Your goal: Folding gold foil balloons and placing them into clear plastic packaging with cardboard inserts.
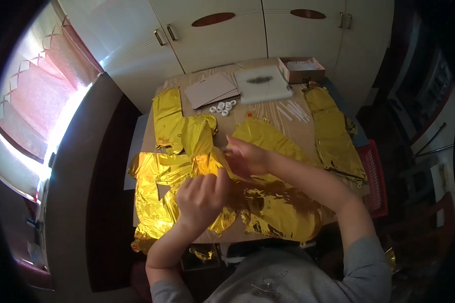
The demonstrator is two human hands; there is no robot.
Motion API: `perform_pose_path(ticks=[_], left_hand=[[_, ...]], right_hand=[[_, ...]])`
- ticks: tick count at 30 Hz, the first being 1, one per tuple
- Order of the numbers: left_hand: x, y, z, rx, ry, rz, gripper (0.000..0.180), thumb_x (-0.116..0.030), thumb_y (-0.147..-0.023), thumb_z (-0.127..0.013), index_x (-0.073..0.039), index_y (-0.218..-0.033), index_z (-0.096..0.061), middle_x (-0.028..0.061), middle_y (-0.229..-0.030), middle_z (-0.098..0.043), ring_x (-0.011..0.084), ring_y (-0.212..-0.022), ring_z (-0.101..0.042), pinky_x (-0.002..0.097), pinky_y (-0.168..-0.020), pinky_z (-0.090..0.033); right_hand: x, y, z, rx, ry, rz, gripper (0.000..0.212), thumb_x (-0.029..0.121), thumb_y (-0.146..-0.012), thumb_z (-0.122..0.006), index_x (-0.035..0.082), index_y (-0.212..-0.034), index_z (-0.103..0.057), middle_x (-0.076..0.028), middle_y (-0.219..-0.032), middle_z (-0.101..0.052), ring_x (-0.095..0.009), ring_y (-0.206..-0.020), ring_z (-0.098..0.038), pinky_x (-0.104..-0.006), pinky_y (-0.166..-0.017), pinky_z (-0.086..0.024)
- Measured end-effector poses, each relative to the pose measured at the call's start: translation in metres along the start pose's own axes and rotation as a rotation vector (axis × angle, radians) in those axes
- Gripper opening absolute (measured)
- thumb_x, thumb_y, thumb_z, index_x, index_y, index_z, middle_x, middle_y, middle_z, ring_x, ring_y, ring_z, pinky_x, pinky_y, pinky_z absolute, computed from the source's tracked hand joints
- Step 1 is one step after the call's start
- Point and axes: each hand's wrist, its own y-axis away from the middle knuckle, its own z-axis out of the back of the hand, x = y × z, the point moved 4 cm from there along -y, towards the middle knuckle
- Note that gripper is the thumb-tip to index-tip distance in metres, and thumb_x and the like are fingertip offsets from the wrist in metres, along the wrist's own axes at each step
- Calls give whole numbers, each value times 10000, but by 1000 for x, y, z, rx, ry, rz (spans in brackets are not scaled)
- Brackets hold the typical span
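Observation:
My left hand (202,197) is closed in a fist at the middle of the table, gripping a gold foil balloon (199,139) whose flat, crinkled foil rises just beyond the knuckles. Right beside it, my right hand (245,155) has its thumb and fingers apart, with the fingertips close to the held foil. Around both hands lie more flat gold foil balloons: one (154,202) at the left, one (283,214) under my right forearm (308,182), and another (268,134) behind it. What is between the left fingertips is hidden.
White ribbon rolls (224,107) sit near stacked cardboard sheets (212,91). Behind are a clear plastic packet (263,86) and an open box (303,74). White sticks (294,111) lie by another gold balloon (333,131). A red basket (373,177) stands right; cabinets (217,40) close the back.

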Motion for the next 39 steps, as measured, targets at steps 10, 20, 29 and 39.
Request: perform_pose_path(ticks=[10, 20, 29, 39], left_hand=[[-108, 27, 34, 66, 343, -417, 208, -114, -699, -598, -11, -874, -642, -42, -601, -421, 64, -498, -422, 216, -433, -286], [-124, 6, 26, -163, 415, -383, 279, -80, -666, -630, -15, -934, -678, -62, -565, -352, 41, -458, -364, 205, -413, -249], [-165, 15, -32, 52, 482, -352, 309, -159, -653, -601, -34, -934, -629, -21, -654, -464, 86, -558, -501, 220, -468, -409], [-174, 41, -52, 232, 595, -365, 305, -183, -682, -605, -64, -962, -626, -13, -656, -492, 114, -596, -548, 248, -498, -462]], right_hand=[[-10, 15, 13, -260, 146, 23, 162, 167, -915, -592, 18, -974, -567, -84, -822, -630, -148, -627, -582, -291, -547, -474], [73, 70, -2, -400, 627, 252, 205, 125, -862, -671, 54, -955, -502, -7, -718, -544, -60, -579, -464, -211, -493, -358], [50, 70, 113, -722, 908, 51, 500, 159, -827, -706, 21, -1249, -475, -86, -838, -634, -123, -591, -566, -269, -473, -446], [33, 87, 125, -879, 1483, 173, 594, 223, -843, -638, 78, -1365, -396, -108, -875, -632, -224, -746, -598, -366, -687, -482]])
